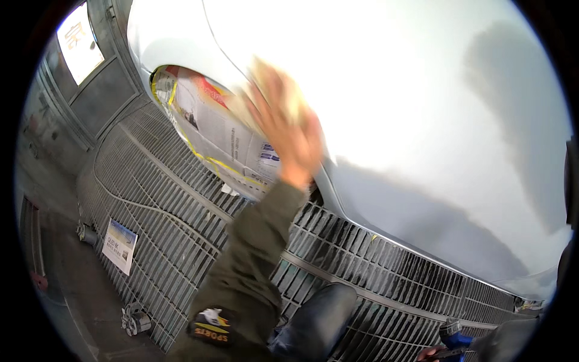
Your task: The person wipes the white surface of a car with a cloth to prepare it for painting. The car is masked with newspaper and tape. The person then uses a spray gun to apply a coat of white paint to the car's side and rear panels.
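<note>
My left hand, blurred by motion, presses a pale yellow wiping cloth against the white-grey car body panel. Its fingers lie over the cloth beside the edge of the wheel arch. Printed paper edged with yellow tape covers the wheel opening just left of this hand. At the lower right edge, part of my right hand shows, its fingers around a blue tool with a ribbed grey end. Most of that hand and tool is cut off or hidden, so the tool's kind is unclear.
Metal floor grating runs along the car's lower edge. A thin hose crosses it at the left, near a printed sheet. A small metal fitting lies at the lower left. My knee is below the panel.
</note>
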Demonstrator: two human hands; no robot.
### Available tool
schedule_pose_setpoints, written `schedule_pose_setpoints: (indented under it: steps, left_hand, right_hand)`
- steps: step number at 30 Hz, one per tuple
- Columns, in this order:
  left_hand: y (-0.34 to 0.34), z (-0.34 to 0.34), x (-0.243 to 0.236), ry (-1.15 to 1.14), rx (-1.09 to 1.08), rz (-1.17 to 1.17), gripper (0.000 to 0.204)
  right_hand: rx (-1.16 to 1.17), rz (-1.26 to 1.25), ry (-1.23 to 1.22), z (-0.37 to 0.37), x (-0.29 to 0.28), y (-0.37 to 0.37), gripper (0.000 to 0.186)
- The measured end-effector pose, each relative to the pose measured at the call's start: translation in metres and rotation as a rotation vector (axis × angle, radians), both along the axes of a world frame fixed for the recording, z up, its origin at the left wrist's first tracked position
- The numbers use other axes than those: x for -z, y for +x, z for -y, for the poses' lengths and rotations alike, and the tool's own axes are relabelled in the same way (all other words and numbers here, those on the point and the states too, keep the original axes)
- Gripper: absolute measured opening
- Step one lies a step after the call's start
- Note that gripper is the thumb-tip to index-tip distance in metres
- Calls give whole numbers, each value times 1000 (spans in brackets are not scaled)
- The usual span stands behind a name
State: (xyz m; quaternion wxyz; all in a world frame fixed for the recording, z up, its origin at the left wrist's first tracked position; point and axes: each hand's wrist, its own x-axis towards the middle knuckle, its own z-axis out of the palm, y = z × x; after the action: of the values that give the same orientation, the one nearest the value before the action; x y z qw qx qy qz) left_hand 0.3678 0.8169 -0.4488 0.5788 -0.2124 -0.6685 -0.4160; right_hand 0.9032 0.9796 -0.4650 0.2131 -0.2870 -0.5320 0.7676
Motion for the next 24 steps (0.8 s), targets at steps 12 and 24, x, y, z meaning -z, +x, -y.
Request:
schedule_pose_setpoints:
  steps: [12, 24]
  left_hand:
    - [200, -192, 148, -1298, 466, -244, 71]
    - [367, -424, -61, -1877, 322, -1234, 52]
  right_hand:
    - [299, -90, -173, -15, 13, 76, 27]
    - [468, -162, -338, -117, -71, 189, 15]
